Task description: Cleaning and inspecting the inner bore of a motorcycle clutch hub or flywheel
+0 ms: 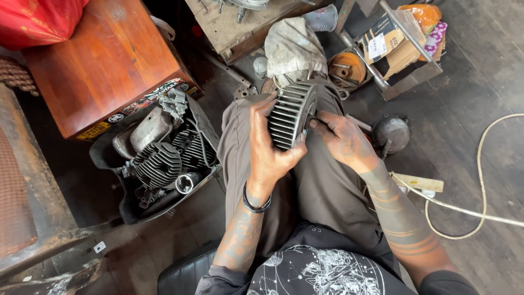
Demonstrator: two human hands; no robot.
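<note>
A grey finned metal engine cylinder head (291, 112) rests on my lap, standing on edge. My left hand (268, 148) grips it from the near side, thumb over the fins. My right hand (341, 139) presses against its right face with the fingertips closed on a small dark piece or tool that I cannot make out. Both hands are grimy. A black band circles my left wrist.
A black tub (166, 158) of finned engine parts sits on the floor at my left, by a wooden box (103, 60). Ahead lie a dirty rag (293, 46), an orange dish of bolts (347, 68) and a cardboard box (390, 43). A round dark cover (391, 133) and a white cable (480, 164) lie at my right.
</note>
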